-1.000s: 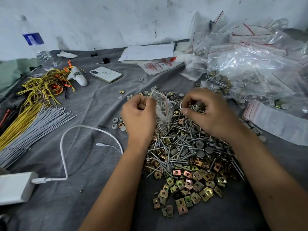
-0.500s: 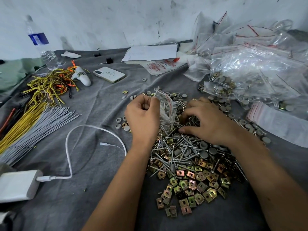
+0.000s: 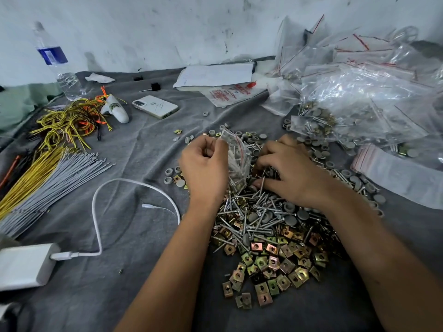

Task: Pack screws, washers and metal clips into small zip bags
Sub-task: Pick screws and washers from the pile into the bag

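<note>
Mostly clutter on a desk (image 3: 124, 295) under a grey cloth: water bottle (image 3: 58, 65) with blue label far left by the wall, yellow and orange wires (image 3: 69, 123), a bundle of grey and yellow ties (image 3: 45, 183), a white phone (image 3: 155, 107) face down, a white charger (image 3: 22, 267) with its cable (image 3: 100, 212) looping toward the left forearm, papers (image 3: 215, 74) at the back. Right side holds a big heap of clear zip bags (image 3: 374, 97), some already filled with hardware, plus a flat stack of empty bags (image 3: 398, 173) with red seal lines. Centre pile: screws (image 3: 249, 212) in the middle, grey washers (image 3: 291, 220) scattered around and to the right, brass-coloured metal clips (image 3: 271, 267) nearest the camera. Both forearms cross over the near part of the pile and hide some of it. Left hand (image 3: 206, 171) is curled, fingers pinching the top of a small zip bag (image 3: 236, 156) that stands upright on the pile, screws visible inside. Right hand (image 3: 290, 173) lies palm down just beside the bag, fingers bent into the screws, fingertips on a few of them; a firm grasp cannot be told. A printed packet (image 3: 230, 93) near the papers carries red writing, too small to read apart from "mm". Bottle label text is unreadable.
</note>
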`<action>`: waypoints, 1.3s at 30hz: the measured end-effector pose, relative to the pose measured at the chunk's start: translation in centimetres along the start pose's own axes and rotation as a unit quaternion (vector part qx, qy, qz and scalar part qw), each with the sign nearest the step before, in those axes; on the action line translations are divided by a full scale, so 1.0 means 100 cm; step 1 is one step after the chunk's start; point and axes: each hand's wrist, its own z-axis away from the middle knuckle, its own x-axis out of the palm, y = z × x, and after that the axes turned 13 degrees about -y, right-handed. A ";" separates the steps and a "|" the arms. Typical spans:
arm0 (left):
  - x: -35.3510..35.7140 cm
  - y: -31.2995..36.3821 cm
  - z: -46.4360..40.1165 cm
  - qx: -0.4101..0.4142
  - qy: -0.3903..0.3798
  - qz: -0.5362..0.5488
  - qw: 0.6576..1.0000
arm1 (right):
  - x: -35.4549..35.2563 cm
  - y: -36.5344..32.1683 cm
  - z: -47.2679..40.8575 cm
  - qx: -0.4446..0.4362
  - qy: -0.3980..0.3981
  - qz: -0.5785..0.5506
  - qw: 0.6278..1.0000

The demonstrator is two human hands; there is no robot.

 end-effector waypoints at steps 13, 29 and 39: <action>0.000 -0.002 -0.001 -0.013 0.020 0.017 1.000 | 0.000 -0.001 -0.002 -0.021 0.143 -0.172 0.974; 0.000 0.001 0.000 -0.009 0.023 0.015 1.000 | -0.006 -0.005 0.001 0.053 -0.014 -0.033 0.998; 0.001 0.002 0.001 -0.007 -0.009 0.008 1.000 | -0.009 -0.002 0.007 -0.015 0.157 -0.249 0.956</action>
